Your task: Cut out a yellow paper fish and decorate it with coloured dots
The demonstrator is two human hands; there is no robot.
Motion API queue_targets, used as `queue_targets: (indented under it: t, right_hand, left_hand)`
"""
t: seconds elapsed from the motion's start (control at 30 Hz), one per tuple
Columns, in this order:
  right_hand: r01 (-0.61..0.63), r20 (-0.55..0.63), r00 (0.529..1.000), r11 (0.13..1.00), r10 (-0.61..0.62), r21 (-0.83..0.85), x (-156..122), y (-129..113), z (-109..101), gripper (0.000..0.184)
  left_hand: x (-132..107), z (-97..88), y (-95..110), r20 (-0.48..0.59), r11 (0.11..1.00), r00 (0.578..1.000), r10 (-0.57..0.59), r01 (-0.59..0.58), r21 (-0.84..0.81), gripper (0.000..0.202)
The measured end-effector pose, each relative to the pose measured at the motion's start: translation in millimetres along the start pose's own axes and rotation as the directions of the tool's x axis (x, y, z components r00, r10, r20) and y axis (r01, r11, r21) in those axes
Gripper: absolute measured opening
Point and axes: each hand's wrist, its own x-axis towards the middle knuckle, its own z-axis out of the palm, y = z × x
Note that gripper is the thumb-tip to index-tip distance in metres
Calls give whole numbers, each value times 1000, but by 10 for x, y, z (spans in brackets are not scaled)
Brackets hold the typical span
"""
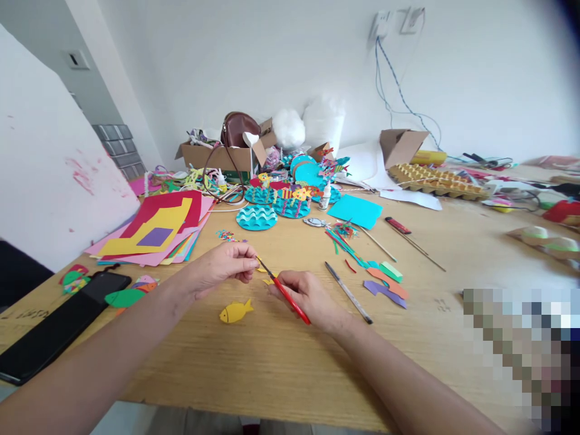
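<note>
My right hand [306, 296] is wrapped round red-handled scissors [290, 298], seen nearly edge-on, with their dark blades pointing up and left. The blade tips meet the fingertips of my left hand [238, 264]. That hand is closed in a pinch on a small piece of yellow paper, mostly hidden by the fingers. Little yellow scraps [267, 281] show beside the blades. Below, on the wooden table [199, 356], lies a yellow paper fish [235, 311] with drawn lines on its head.
Coloured paper sheets [136, 226] are stacked at left, near a black phone [67, 326] and a green paper fish [124, 297]. A pen [348, 293] and paper strips [385, 293] lie at right. Behind are a blue wavy disc [256, 218], a glue bottle [325, 197] and egg trays [437, 180].
</note>
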Motion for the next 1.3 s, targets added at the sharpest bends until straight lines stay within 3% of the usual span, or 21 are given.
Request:
queue_targets:
  t: [0.23, 0.43, 0.53, 0.6, 0.7, 0.87, 1.07, 1.3]
  right_hand:
    - [-144, 69, 988, 981, 136, 131, 16, 51, -27, 39]
    - [-99, 26, 994, 982, 105, -159, 57, 125, -76, 34]
    - [-96, -24, 995, 938, 94, -333, 56, 127, -72, 33]
    - [-106, -45, 994, 902, 96, -419, 46, 121, -69, 33]
    - [-124, -59, 992, 851, 109, -510, 28, 104, -71, 33]
    - [-139, -76, 990, 789, 117, -599, 22, 63, -75, 33]
    - [-151, -67, 988, 745, 141, -650, 26, 65, -64, 32]
    - [-184, -47, 976, 691, 212, -699, 23, -22, -63, 31]
  left_hand:
    - [-14, -27, -21, -77, 999, 997, -26, 23, -33, 20]
    - [39, -101, -108, -86, 1000, 996, -26, 25, -17, 22]
    - [108, -166, -124, -129, 970, 991, 25, 7, 244, 18]
    - [195, -238, -128, -165, 894, 983, 74, 8, 448, 14]
    - [385, -377, -142, -205, 797, 972, 111, 35, 603, 11]
    - [731, -563, -229, -218, 554, 955, 202, 72, 830, 12]
    - [960, -706, -392, -132, 321, 964, 233, 52, 946, 20]
    - [990, -828, -513, -78, 200, 967, 244, 29, 979, 24]
